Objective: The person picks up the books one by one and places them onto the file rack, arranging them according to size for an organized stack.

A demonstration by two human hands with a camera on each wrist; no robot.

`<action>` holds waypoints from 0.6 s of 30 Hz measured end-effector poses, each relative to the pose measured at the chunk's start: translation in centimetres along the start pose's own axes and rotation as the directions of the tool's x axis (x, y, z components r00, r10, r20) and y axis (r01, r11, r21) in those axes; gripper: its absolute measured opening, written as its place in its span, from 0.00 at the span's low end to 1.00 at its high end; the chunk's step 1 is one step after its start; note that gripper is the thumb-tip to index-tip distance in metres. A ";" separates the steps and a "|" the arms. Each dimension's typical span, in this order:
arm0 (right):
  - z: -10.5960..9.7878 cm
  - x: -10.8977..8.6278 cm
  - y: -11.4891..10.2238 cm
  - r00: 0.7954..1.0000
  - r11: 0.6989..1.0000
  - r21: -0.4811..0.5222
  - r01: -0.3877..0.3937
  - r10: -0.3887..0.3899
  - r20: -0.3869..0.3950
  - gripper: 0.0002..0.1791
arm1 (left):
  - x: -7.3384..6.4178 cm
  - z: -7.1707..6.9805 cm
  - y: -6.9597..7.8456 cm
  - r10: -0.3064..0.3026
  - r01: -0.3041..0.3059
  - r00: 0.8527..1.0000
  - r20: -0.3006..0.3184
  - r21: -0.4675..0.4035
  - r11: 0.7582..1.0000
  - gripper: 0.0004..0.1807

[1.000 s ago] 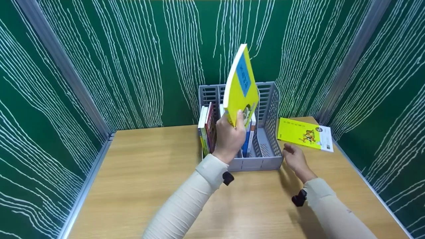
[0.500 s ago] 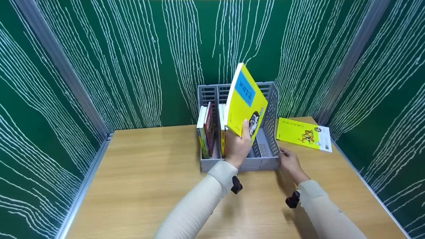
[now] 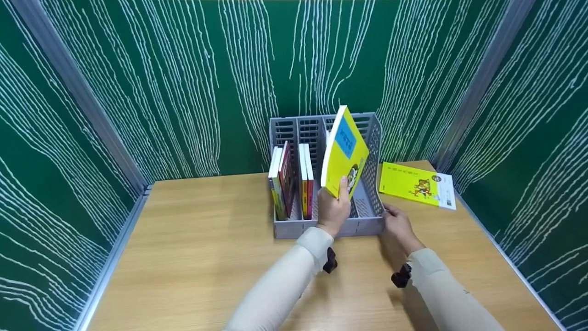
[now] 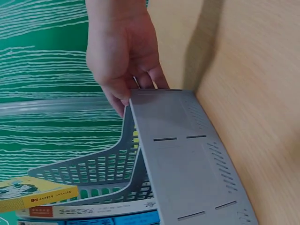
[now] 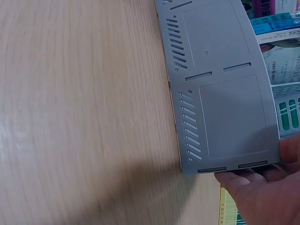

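My left hand (image 3: 334, 211) grips a yellow book (image 3: 347, 156) with a blue label, tilted over the right part of a grey file organizer (image 3: 328, 228). The thumb lies on its cover. In the left wrist view, a corner of the yellow book (image 4: 51, 193) shows above a white-spined book (image 4: 89, 211) in the organizer. My right hand (image 3: 398, 226) holds the organizer's front right corner. The right wrist view shows its thumb and fingers (image 5: 236, 183) at that corner. The held book hides part of the middle compartments.
Upright books (image 3: 281, 184) stand in the left compartment, and two thin books (image 3: 306, 181) in the one beside it. Another yellow book (image 3: 413, 186) lies flat on the wooden table (image 3: 197, 248), right of the organizer. Green walls (image 3: 248, 87) with white lines enclose the table.
My left hand has lowered the yellow book and shifted slightly right, turning its cover more into view. My right hand has moved slightly left and taken hold of the organizer's corner.
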State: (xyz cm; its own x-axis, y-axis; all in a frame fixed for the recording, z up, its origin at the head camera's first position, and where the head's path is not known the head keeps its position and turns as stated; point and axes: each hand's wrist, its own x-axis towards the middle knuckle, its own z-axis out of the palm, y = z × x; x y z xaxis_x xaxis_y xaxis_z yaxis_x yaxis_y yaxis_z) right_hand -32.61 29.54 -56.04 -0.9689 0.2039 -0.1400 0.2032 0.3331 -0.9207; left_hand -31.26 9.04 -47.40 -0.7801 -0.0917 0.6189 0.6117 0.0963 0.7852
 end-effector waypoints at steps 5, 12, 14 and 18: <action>0.1 0.1 0.0 1.000 1.000 0.006 0.009 -0.009 -0.008 0.29 | -0.4 0.6 -0.6 -0.002 0.002 1.000 -0.010 0.013 1.000 0.16; 0.3 0.1 0.0 1.000 1.000 0.013 0.013 -0.013 -0.018 0.29 | -1.3 1.6 -1.3 0.002 -0.001 1.000 -0.029 0.041 0.999 0.17; 0.4 0.0 0.1 1.000 1.000 0.012 0.015 -0.015 -0.026 0.29 | -1.6 1.9 -1.7 0.003 -0.001 0.999 -0.036 0.056 0.998 0.17; 0.5 -0.1 0.1 0.998 0.999 -0.013 0.045 -0.045 -0.053 0.28 | -2.0 2.5 -2.1 -0.037 0.039 0.999 -0.039 0.047 0.998 0.16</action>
State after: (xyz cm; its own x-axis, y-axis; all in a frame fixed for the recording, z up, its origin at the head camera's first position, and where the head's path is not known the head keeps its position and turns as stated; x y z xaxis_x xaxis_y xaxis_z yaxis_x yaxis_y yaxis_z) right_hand -32.55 29.05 -56.28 -0.9684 0.2368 -0.0787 0.1615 0.3543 -0.9211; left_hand -31.30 11.46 -50.30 -0.7964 -0.1334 0.5899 0.5743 0.1390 0.8068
